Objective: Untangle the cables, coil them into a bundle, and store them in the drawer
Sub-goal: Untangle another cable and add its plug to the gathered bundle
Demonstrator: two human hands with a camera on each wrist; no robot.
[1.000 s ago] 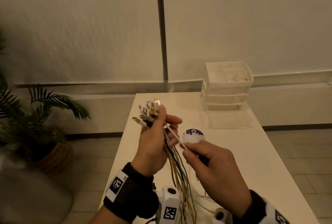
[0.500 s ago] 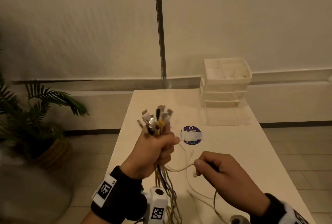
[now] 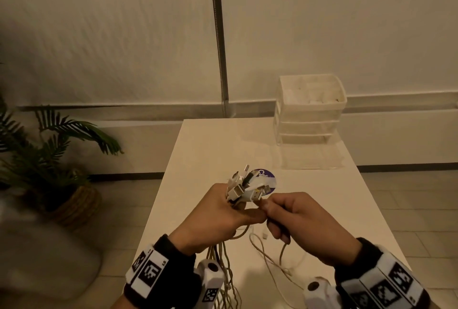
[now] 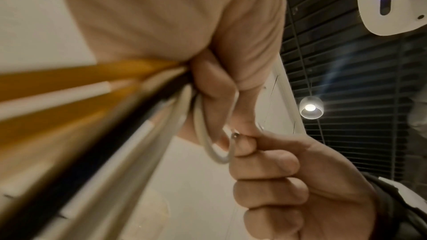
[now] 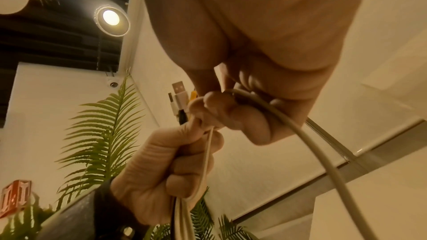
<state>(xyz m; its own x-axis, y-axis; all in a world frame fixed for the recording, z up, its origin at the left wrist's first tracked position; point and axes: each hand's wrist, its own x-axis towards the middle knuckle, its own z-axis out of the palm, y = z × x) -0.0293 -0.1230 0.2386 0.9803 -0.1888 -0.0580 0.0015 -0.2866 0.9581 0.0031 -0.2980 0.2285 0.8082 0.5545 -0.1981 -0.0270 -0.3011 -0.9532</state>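
Nearest, the left hand [image 3: 218,212] is fisted round the cables [image 3: 241,191], plug ends fanned above its knuckles, strands trailing below. Touching it, the right hand [image 3: 304,224] pinches one pale cable [image 3: 282,254] beside those plugs. The step looks like gathering ends together, untangling nearly done; next, that plug wants tucking into the fist before coiling starts. Beyond the hands lies a purple sticker [image 3: 266,177] on the table [image 3: 198,160]; farther still, the drawer unit [image 3: 309,108], one clear drawer [image 3: 312,157] pulled out. Only the left wrist view shows the pale loop [image 4: 211,145] bridging both hands.
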